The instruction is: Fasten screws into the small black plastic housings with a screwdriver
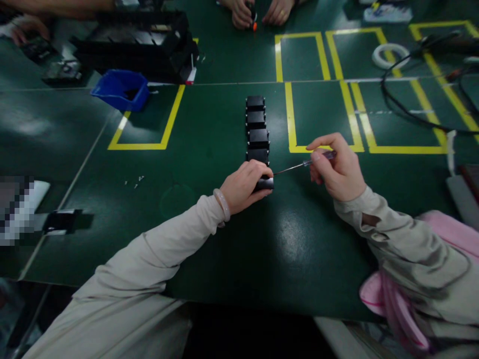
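My left hand (247, 184) is closed around a small black box (266, 183) at the near end of a row. Beyond it several similar black boxes (258, 135) stand in line, with small shiny screws along both sides. Between the fingers of my right hand (337, 167) is a slim screwdriver (307, 163) with a clear handle. Its shaft points left, and the tip meets the right side of the held box. Whether the tip sits in a screw is too small to tell.
Loose screws (139, 179) lie left on the green table (224, 259). A blue bin (121, 89) and black trays (134, 45) stand back left. Another person's hands (260, 12) work at the far side. White tape (390, 56) and black cables (396, 104) lie right.
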`<state>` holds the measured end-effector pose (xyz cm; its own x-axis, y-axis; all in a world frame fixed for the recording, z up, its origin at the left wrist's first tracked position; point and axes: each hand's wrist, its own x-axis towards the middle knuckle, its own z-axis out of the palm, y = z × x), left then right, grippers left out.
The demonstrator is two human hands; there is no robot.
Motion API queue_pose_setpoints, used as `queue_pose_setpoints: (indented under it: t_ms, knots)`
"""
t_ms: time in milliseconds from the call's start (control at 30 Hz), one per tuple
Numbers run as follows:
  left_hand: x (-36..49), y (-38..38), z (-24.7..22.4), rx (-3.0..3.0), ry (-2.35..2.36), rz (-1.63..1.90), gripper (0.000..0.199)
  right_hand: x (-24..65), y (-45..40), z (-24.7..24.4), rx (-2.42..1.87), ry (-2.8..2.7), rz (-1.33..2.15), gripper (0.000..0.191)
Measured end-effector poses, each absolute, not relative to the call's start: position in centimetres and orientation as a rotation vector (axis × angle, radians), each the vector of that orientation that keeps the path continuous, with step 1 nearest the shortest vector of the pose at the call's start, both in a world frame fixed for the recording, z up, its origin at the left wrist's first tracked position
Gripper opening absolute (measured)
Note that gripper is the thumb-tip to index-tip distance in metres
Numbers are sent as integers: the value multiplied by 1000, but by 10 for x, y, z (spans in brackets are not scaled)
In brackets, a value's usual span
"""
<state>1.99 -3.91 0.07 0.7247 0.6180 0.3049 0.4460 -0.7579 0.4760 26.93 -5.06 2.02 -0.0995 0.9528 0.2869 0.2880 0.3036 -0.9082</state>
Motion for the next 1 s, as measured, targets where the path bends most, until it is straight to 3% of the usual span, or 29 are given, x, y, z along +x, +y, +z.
queue_pose_setpoints:
  t_ms: [1000]
  knots:
    - [19, -36, 2, 2569, 816, 621, 25, 273, -47, 13, -1189, -1616, 827, 22]
